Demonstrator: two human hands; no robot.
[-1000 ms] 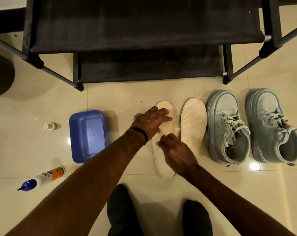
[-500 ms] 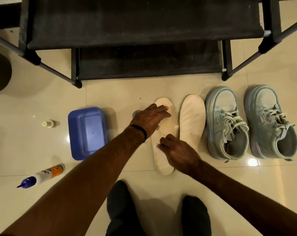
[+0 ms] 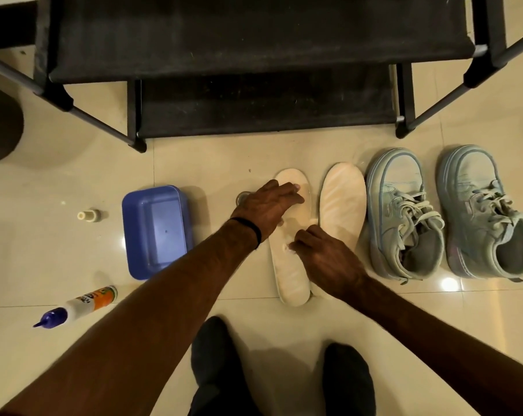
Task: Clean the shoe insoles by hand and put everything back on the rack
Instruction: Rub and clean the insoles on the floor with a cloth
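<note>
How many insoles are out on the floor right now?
2: the left insole lies under both hands; the right insole lies beside it, next to the shoes.

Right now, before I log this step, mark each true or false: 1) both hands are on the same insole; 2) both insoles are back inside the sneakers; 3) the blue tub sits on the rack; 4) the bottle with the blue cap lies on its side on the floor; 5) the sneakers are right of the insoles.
1) True: the left hand and the right hand are both on the left insole.
2) False: it and the right insole lie on the floor.
3) False: the blue tub is on the floor, in front of the rack.
4) True: the bottle lies flat.
5) True: both sneakers stand right of them.
</note>
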